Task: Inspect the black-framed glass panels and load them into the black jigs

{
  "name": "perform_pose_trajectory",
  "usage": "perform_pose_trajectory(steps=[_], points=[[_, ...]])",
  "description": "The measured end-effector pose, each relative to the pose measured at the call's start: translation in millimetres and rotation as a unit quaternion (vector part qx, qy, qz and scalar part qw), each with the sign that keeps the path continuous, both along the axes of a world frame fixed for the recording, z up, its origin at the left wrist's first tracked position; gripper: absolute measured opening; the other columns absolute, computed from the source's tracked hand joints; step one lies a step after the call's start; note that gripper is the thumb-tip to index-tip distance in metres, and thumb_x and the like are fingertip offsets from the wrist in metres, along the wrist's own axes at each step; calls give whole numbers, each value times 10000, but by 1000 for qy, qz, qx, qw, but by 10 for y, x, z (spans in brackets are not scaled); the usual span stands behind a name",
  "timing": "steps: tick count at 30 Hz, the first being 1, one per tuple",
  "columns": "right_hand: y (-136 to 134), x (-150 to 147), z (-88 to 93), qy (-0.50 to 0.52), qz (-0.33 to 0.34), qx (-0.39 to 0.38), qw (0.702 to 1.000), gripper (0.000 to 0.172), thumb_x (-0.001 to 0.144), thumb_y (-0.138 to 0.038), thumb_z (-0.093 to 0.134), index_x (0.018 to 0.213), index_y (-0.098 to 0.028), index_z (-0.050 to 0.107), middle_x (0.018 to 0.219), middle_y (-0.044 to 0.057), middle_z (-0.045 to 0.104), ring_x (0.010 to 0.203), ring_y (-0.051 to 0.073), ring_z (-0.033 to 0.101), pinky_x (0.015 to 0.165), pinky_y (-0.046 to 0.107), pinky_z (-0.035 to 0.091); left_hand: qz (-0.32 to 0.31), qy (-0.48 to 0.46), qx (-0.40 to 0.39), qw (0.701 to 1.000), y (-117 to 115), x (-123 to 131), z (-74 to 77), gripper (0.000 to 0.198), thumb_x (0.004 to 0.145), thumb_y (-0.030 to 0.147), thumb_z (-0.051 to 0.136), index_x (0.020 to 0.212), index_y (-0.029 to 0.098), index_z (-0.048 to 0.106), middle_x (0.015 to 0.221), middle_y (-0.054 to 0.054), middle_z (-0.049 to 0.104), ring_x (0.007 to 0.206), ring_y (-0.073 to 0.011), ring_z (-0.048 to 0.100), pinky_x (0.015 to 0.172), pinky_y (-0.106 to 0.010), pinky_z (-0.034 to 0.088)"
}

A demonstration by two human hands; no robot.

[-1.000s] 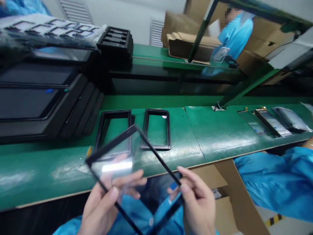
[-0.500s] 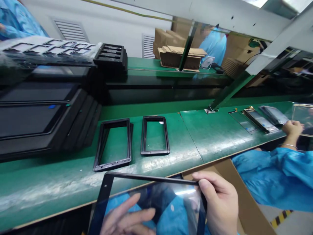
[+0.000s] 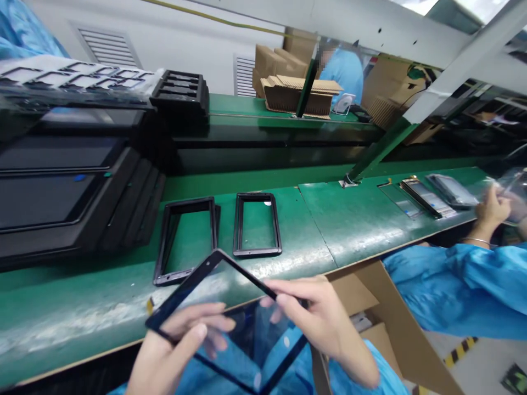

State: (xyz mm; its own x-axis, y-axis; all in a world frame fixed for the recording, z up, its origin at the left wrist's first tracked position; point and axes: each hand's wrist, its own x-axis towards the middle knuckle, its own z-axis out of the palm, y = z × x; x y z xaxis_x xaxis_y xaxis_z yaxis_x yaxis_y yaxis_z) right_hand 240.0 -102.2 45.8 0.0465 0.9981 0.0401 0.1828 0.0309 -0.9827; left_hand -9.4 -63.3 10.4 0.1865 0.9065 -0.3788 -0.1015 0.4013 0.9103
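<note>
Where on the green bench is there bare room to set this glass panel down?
Widest bare stretch of bench for the glass panel: between the right frame and the phone parts. Also the front strip below the tray stack. Crowded far right, by another person's hand.

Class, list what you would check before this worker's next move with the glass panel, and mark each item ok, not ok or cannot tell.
1. Both hands grip the glass panel: ok. The left hand pinches its left edge and the right hand holds its right edge.
2. Panel lifted off the green bench: ok, tilted.
3. Panel free of smudges: cannot tell, glare.
4. Larger black frame and smaller black frame empty and flat: ok.
5. Co-worker's hand clear: ok, far right.
</note>
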Motion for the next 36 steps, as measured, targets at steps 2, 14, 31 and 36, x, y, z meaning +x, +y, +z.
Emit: perform_pose_trajectory(steps=[2,14,31,36], points=[[75,-141,-160,92,-10,-66,994,323,977,-344,674,1238,-231,827,843,52,865,582,190,805,603,274,647,11,2,10,1000,160,9,-12,438,762,522,912,1063,228,791,728,-62,813,573,-229,717,523,-304,621],[-19,-524,-641,249,-66,-159,953,540,885,-586,805,1276,-213,794,826,83,863,600,209,815,567,288,652,25,-14,5,1000,331,60,91,918,932,420,769,1688,270,271,967,-91,842,664,-291,814,412,-278,596],[-84,-443,-694,276,48,-157,947,781,848,-176,719,1590,-265,496,1132,66,840,911,193,837,747,284,632,-2,-16,7,1000,456,14,-116,559,946,410,749,1418,211,524,946,-105,850,598,-250,784,375,-258,589],[-214,-441,-728,268,80,-204,938,674,877,-178,677,1532,-205,525,1077,93,860,869,206,846,785,330,644,12,-14,23,1000,502,36,-136,474,983,363,705,1393,229,509,950,-80,852,602,-227,790,371,-232,586]])
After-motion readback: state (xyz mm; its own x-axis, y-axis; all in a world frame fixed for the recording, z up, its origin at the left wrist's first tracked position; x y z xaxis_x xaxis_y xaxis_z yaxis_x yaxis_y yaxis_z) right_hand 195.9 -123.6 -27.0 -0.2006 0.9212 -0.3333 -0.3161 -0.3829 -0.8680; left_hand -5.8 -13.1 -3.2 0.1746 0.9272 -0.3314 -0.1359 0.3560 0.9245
